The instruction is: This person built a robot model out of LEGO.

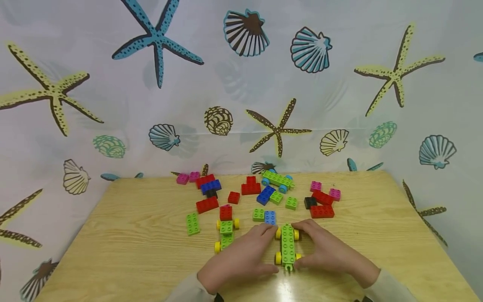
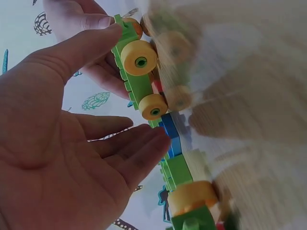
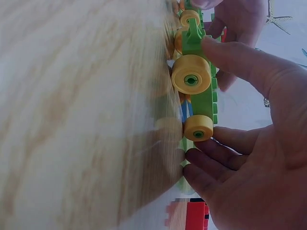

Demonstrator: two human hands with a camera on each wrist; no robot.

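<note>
A long green toy-brick car base (image 1: 288, 245) with yellow wheels stands on the table between both hands. My right hand (image 1: 326, 251) holds it along its right side, thumb at the near end and index finger at the far end. In the right wrist view, the thumb (image 3: 225, 52) meets the base beside its hitch. My left hand (image 1: 245, 256) lies at the base's left, fingers extended and thumb apart from it. Partly behind the left hand stands a second green car base (image 1: 227, 239) with yellow wheels and a red brick (image 1: 226, 212) at its far end.
Beyond the hands lie a green brick (image 1: 258, 215) and a light blue brick (image 1: 270, 217). A green car base with blue wheels (image 1: 277, 179) stands near the table's back edge. Red bricks (image 1: 322, 211) lie at the right; a long green brick (image 1: 193, 224) lies at the left.
</note>
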